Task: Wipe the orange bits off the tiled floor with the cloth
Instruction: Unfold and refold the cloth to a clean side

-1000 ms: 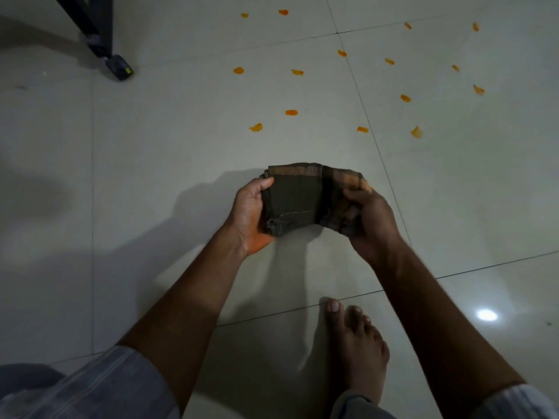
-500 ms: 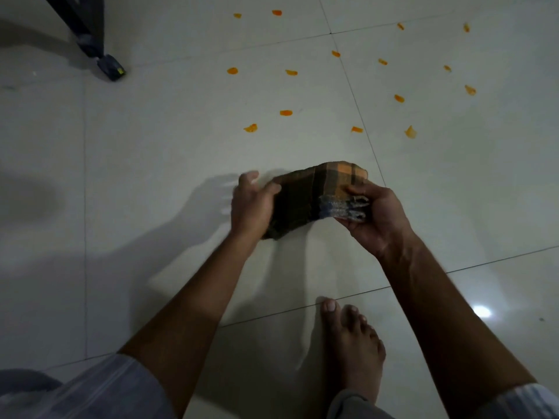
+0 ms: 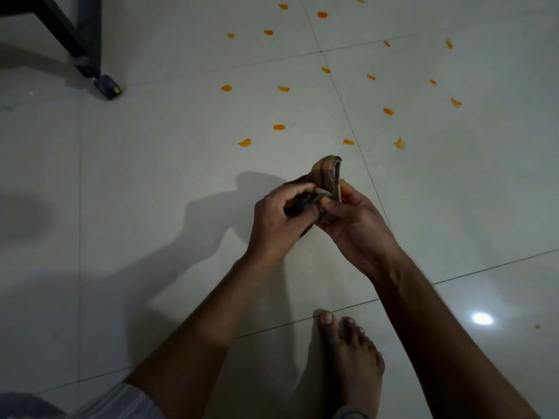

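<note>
At the centre of the frame, the left hand [image 3: 273, 220] and right hand [image 3: 355, 220] meet, fingers of both closed on a bunched dark brown checked cloth [image 3: 328, 173] held above the pale glossy tiled floor [image 3: 151, 176]; small orange bits [image 3: 245, 143] lie scattered across the upper right; a bare foot [image 3: 352, 364] rests at lower centre; a black metal stand leg [image 3: 87, 52] stands upper left.

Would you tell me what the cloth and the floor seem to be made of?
Cloth: looks like soft woven fabric, brown with orange bands; it folds and bunches in both hands. Floor: pale glossy tile, likely glazed ceramic or vitrified; grout lines and a lamp reflection show.
</note>
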